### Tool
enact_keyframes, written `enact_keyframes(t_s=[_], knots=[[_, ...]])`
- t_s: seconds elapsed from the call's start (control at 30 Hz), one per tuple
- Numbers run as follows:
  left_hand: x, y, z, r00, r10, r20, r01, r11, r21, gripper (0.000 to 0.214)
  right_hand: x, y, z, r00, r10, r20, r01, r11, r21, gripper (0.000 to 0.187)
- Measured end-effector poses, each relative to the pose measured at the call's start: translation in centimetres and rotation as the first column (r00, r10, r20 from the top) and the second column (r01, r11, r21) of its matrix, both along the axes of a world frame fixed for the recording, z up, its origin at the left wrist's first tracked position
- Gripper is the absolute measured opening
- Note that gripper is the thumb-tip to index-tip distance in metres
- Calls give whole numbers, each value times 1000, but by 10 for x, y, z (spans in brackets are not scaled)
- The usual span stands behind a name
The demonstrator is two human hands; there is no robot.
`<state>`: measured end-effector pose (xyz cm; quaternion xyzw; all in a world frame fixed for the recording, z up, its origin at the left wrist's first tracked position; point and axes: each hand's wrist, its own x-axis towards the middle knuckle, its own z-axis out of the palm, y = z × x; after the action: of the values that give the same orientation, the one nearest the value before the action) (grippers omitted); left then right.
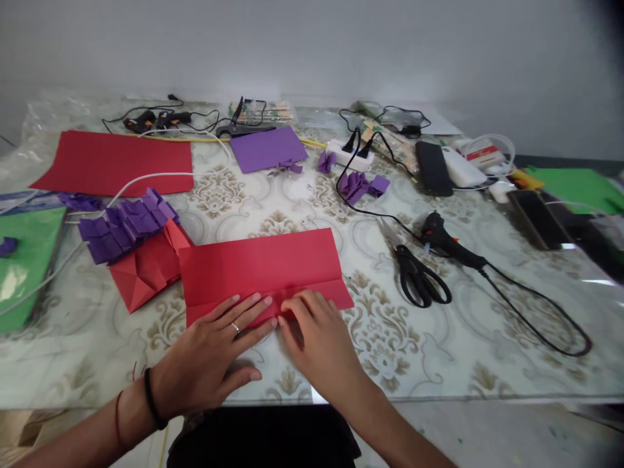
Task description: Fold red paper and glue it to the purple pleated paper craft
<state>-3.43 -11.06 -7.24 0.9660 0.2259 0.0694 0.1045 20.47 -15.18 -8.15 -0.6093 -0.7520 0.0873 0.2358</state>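
A red paper sheet (263, 263) lies flat near the table's front edge, with a narrow strip folded up along its near side. My left hand (214, 351) rests on that folded strip, fingers stretched flat and pressing down. My right hand (316, 331) sits beside it, fingers curled and pressed onto the fold. To the left lie folded red paper pieces (146, 270) with a row of folded purple paper pieces (127, 224) on top.
Black scissors (420, 279) and a black glue gun (451, 244) with its looping cord lie at the right. A large red sheet (117, 162), a purple sheet (268, 148), green paper (26, 260), a power strip (350, 156), phones and cables crowd the back.
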Motion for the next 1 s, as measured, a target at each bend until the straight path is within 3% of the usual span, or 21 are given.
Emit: enact_keyframes(t_s=[0.13, 0.43, 0.77, 1.0], knots=[[0, 0, 0, 1000, -9, 2, 9, 1000, 5, 74, -5, 1, -2, 997, -35, -65, 35, 999, -12, 11], [2, 0, 1, 1000, 10, 2, -10, 1000, 6, 70, 13, -4, 2, 987, -84, -137, 77, 995, -58, 14], [1, 0, 2, 1000, 1, -3, -1, 999, 42, 62, 43, -9, 0, 959, -256, -123, 250, 966, -61, 18], [1, 1, 2, 999, -12, -38, 16, 996, 87, 64, 84, -8, 0, 929, -351, -122, 346, 936, -57, 23]])
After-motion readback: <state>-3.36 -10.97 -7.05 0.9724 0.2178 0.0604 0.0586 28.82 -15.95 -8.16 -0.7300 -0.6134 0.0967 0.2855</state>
